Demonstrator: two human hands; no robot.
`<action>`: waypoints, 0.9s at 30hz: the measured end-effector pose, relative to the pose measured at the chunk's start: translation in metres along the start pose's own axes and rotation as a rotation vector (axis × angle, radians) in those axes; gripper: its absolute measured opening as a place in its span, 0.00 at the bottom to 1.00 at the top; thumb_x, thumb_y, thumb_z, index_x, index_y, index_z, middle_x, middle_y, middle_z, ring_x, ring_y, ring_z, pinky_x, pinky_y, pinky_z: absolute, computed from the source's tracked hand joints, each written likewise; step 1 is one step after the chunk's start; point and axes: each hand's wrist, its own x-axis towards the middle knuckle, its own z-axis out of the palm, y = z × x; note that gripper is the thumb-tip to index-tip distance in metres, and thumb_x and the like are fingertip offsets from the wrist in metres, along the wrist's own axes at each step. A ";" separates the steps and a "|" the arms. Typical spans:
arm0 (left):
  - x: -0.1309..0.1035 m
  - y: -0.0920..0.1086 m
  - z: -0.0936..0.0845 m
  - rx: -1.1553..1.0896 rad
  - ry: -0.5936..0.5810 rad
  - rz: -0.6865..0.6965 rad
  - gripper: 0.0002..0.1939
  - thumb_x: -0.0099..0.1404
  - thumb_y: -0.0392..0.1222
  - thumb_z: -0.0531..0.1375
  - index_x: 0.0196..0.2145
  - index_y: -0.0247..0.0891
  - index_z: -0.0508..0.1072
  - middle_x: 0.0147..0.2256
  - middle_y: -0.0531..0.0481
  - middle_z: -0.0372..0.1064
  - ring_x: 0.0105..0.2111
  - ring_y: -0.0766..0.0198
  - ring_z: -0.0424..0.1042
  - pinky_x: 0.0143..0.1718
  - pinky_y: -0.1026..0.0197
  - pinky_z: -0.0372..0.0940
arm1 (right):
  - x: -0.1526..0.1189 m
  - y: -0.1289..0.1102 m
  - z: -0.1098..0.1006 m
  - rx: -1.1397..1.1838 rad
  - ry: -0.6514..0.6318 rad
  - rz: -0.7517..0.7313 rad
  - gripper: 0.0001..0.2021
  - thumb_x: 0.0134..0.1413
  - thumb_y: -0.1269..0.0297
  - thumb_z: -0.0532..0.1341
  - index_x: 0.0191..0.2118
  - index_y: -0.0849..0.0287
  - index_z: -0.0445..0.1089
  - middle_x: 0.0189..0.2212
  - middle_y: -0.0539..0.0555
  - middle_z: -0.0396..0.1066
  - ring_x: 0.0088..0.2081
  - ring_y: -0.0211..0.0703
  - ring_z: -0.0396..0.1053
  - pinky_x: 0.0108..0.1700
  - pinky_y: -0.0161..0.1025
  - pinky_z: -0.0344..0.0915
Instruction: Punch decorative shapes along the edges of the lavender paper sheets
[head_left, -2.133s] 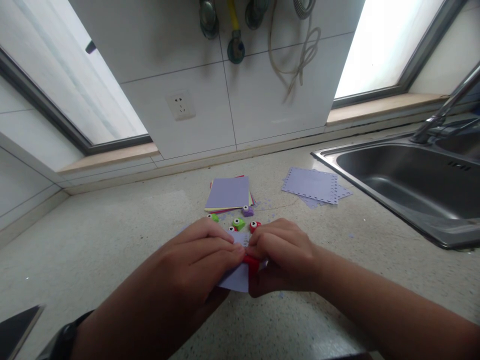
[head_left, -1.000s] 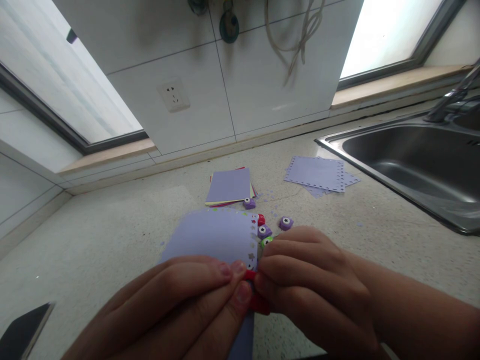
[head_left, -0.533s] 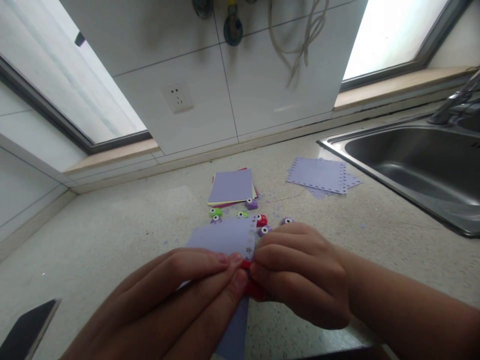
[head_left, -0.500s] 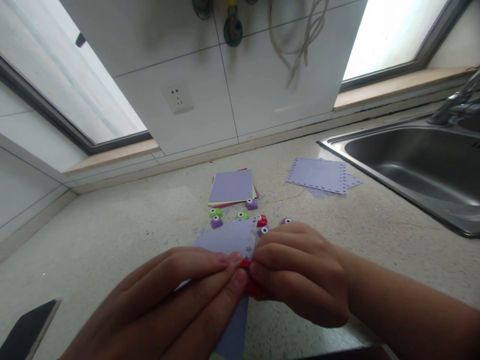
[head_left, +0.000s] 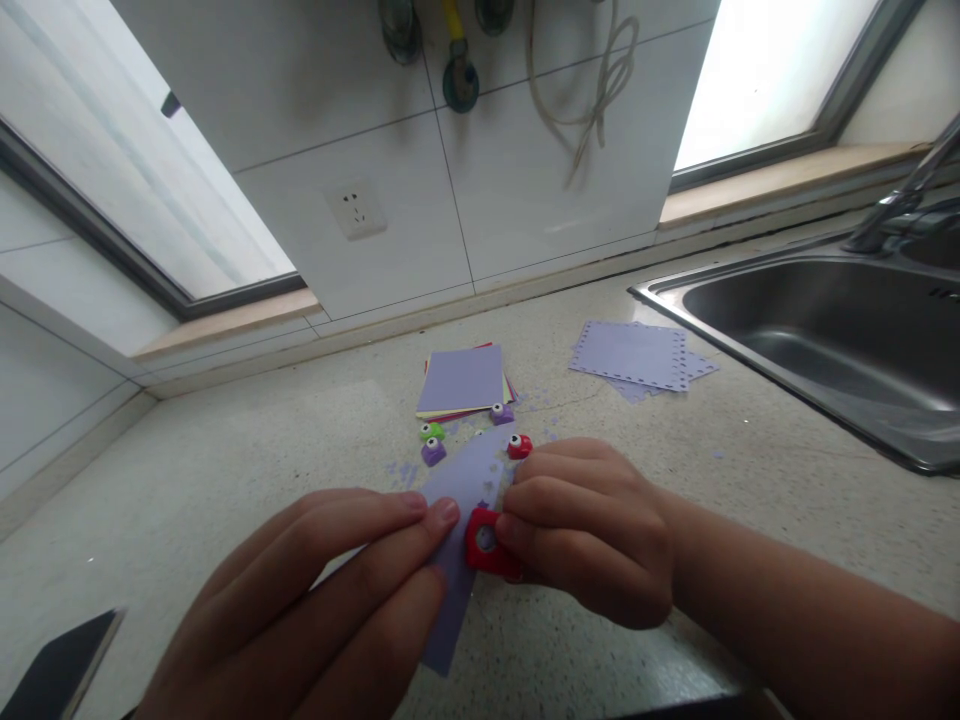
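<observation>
My left hand [head_left: 322, 600] pinches a sheet of lilac paper [head_left: 450, 570] between thumb and fingers. Punched shapes run along the sheet's right edge. In my right hand [head_left: 592, 530] is a red craft punch [head_left: 480, 545], closed in the fingers, its round face turned toward me and its side against the paper's edge. Just beyond the sheet sit another red punch [head_left: 519, 446], purple punches [head_left: 433, 452] and a green punch [head_left: 431, 431]. The sheet partly covers what lies behind it.
A stack of coloured paper [head_left: 461, 380] lies near the wall. Punched lilac sheets [head_left: 630, 355] rest to its right, beside the steel sink [head_left: 787, 330]. Small paper bits [head_left: 403, 472] are scattered on the counter [head_left: 247, 450]. A dark flat object [head_left: 60, 660] is at lower left.
My left fingers have drawn back left from the red punch, which now shows its round face. The paper has tilted and shifted. The camera view has moved slightly.
</observation>
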 end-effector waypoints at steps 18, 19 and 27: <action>0.009 -0.005 -0.008 -0.014 0.045 -0.005 0.12 0.72 0.32 0.57 0.48 0.36 0.78 0.53 0.44 0.76 0.55 0.53 0.70 0.53 0.52 0.70 | -0.029 0.044 -0.012 -0.355 -0.047 0.163 0.12 0.58 0.61 0.68 0.42 0.58 0.66 0.30 0.53 0.74 0.30 0.41 0.71 0.30 0.38 0.64; 0.010 -0.008 -0.009 -0.021 0.049 0.017 0.12 0.71 0.31 0.58 0.48 0.36 0.78 0.53 0.44 0.77 0.54 0.54 0.72 0.52 0.53 0.70 | -0.030 0.048 -0.014 -0.415 -0.101 0.236 0.10 0.58 0.60 0.67 0.40 0.57 0.66 0.29 0.53 0.74 0.29 0.41 0.71 0.30 0.38 0.63; 0.023 -0.016 -0.005 -0.210 0.075 -0.394 0.06 0.67 0.40 0.64 0.42 0.47 0.79 0.36 0.55 0.82 0.32 0.62 0.79 0.32 0.63 0.72 | -0.041 0.080 -0.025 -0.607 -0.812 1.039 0.19 0.56 0.45 0.59 0.33 0.58 0.70 0.29 0.60 0.76 0.29 0.50 0.71 0.30 0.41 0.54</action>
